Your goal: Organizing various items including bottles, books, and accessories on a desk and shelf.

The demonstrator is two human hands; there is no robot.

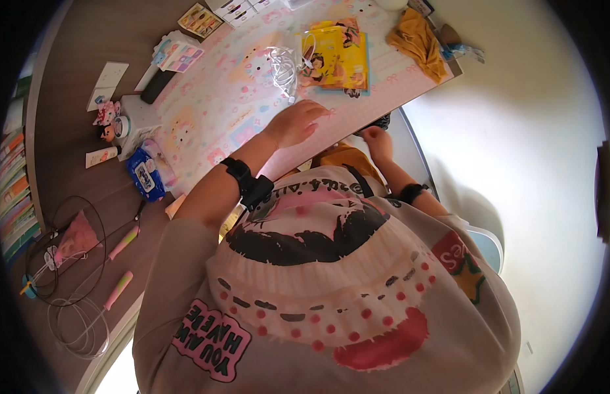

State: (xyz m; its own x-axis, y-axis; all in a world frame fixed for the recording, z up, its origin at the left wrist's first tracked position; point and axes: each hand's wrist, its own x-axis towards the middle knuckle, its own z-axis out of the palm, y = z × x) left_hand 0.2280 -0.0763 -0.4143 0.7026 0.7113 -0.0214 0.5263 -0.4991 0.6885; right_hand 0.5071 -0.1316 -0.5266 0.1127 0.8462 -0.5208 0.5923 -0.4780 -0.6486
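My left hand (pixel 297 125) rests palm down on the patterned desk mat (pixel 252 108) by the desk's front edge, its fingers stretched out and nothing seen in them. Just beyond it lies a bundled white cable (pixel 283 69). Yellow packages (pixel 334 59) with printed figures lie beside the cable, partly under a loop of it. Below the desk edge, my right hand (pixel 377 143) has its fingers curled in, close to a dark, crumpled thing (pixel 381 123). Whatever those fingers hold, if anything, is hidden. Mustard cloth (pixel 347 157) shows between my body and the desk.
At the far right corner lies a mustard cloth (pixel 416 43). A blue wipes pack (pixel 145 174), a white tube (pixel 101 156) and small figures stand along the left. Jump ropes (pixel 120 289) hang on the left side, near a row of books (pixel 15 190). A pale wall (pixel 528 98) rises at right.
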